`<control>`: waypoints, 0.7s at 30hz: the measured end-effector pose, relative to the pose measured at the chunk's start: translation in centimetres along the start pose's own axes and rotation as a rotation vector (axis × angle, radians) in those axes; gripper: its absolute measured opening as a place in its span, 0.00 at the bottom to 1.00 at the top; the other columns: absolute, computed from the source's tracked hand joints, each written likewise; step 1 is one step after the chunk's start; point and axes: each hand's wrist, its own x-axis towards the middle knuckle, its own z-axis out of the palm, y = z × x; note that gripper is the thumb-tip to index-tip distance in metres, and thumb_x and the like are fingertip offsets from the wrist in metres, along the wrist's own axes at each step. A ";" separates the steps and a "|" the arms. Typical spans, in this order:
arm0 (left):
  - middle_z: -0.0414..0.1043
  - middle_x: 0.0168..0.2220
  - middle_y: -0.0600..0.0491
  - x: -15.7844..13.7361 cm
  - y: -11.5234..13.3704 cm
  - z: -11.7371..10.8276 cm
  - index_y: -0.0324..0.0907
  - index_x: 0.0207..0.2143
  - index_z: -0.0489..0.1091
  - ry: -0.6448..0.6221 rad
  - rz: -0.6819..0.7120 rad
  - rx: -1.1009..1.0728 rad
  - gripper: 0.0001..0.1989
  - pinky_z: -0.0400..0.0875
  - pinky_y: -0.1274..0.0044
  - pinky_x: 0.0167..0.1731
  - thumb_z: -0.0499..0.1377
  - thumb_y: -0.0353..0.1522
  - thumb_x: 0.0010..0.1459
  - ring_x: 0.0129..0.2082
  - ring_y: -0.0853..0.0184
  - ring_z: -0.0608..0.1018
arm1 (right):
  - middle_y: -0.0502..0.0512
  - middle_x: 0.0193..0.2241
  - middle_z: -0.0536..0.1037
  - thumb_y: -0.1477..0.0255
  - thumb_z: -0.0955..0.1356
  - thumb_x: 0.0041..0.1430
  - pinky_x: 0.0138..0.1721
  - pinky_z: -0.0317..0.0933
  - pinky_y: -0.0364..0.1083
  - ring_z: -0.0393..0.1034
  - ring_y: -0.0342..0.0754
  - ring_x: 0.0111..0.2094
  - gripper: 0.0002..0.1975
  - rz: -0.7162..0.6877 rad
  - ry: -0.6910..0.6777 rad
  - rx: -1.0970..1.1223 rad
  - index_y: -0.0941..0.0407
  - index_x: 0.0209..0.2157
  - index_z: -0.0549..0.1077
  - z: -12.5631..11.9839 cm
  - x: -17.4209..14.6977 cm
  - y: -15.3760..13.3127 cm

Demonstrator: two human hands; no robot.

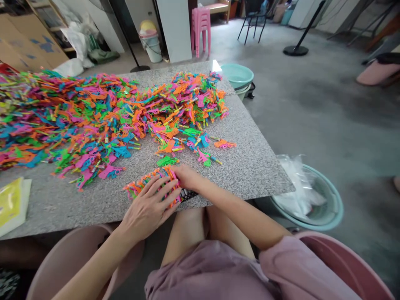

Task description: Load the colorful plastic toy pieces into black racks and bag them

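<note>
A row of small plastic toy guns in orange, pink, green and blue stands packed in a black slotted rack at the table's front edge. Across the top of the row lies my left hand, its fingers stretched out and slightly spread. My right hand is closed at the right end of the row, on an orange toy gun; its fingertips are partly hidden. Just beyond the hands is a loose green toy gun. A pink one and an orange one lie farther right.
A big heap of toy guns covers the back and left of the speckled stone table. Yellow packets lie at left. Pink tubs flank my legs. A teal basket with clear plastic bags stands by the right corner.
</note>
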 end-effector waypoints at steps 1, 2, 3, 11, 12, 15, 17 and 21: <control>0.71 0.55 0.48 0.1 -0.1 0.0 0.43 0.53 0.70 -0.008 0.018 -0.003 0.15 0.64 0.59 0.60 0.51 0.32 0.67 0.60 0.56 0.68 | 0.52 0.33 0.78 0.75 0.67 0.57 0.35 0.60 0.42 0.72 0.48 0.35 0.08 -0.016 -0.011 0.011 0.57 0.40 0.72 0.1 0.0 0.0; 0.71 0.56 0.48 0.1 -0.1 0.1 0.42 0.53 0.70 -0.017 0.029 -0.009 0.15 0.65 0.60 0.60 0.51 0.32 0.67 0.60 0.56 0.67 | 0.52 0.33 0.78 0.75 0.66 0.58 0.36 0.60 0.42 0.72 0.48 0.35 0.07 -0.030 -0.014 0.031 0.56 0.39 0.73 0.2 -0.2 0.1; 0.71 0.56 0.48 0.1 -0.2 0.2 0.42 0.53 0.70 -0.022 0.027 -0.015 0.15 0.66 0.60 0.59 0.51 0.33 0.67 0.60 0.55 0.66 | 0.51 0.33 0.78 0.76 0.65 0.58 0.37 0.61 0.42 0.72 0.47 0.36 0.07 -0.041 -0.005 0.054 0.56 0.39 0.73 0.1 -0.6 0.3; 0.74 0.53 0.49 -0.1 -0.2 0.9 0.42 0.51 0.72 0.000 -0.050 -0.107 0.14 0.67 0.60 0.58 0.53 0.35 0.67 0.62 0.55 0.65 | 0.69 0.52 0.71 0.84 0.62 0.57 0.49 0.62 0.50 0.67 0.56 0.51 0.19 0.563 0.271 -0.342 0.62 0.49 0.73 -5.0 -6.6 5.7; 0.74 0.53 0.49 -0.2 -0.3 1.0 0.41 0.51 0.72 0.002 -0.052 -0.113 0.14 0.66 0.60 0.59 0.54 0.35 0.66 0.62 0.55 0.65 | 0.70 0.51 0.71 0.85 0.61 0.57 0.48 0.62 0.50 0.67 0.56 0.50 0.18 0.573 0.226 -0.394 0.62 0.47 0.74 -5.7 -7.0 6.3; 0.73 0.54 0.48 -0.3 -0.3 1.0 0.41 0.51 0.71 -0.012 -0.052 -0.121 0.14 0.66 0.60 0.59 0.54 0.35 0.67 0.63 0.55 0.64 | 0.66 0.44 0.75 0.82 0.63 0.58 0.44 0.63 0.47 0.71 0.53 0.45 0.11 0.571 0.139 -0.383 0.60 0.37 0.76 -7.3 -8.2 7.5; 0.73 0.54 0.48 -0.3 -0.3 1.0 0.40 0.52 0.71 -0.029 -0.052 -0.126 0.15 0.65 0.60 0.60 0.53 0.35 0.67 0.64 0.55 0.62 | 0.61 0.37 0.77 0.79 0.66 0.55 0.42 0.64 0.47 0.72 0.52 0.41 0.05 0.606 0.162 -0.288 0.60 0.31 0.75 -7.6 -9.2 7.7; 0.72 0.55 0.48 -0.2 -0.2 1.0 0.40 0.52 0.71 -0.029 -0.073 -0.147 0.15 0.64 0.59 0.61 0.54 0.35 0.66 0.64 0.55 0.61 | 0.51 0.28 0.77 0.76 0.69 0.50 0.33 0.65 0.44 0.72 0.46 0.28 0.08 0.605 0.274 0.138 0.58 0.35 0.70 -4.9 -10.8 5.7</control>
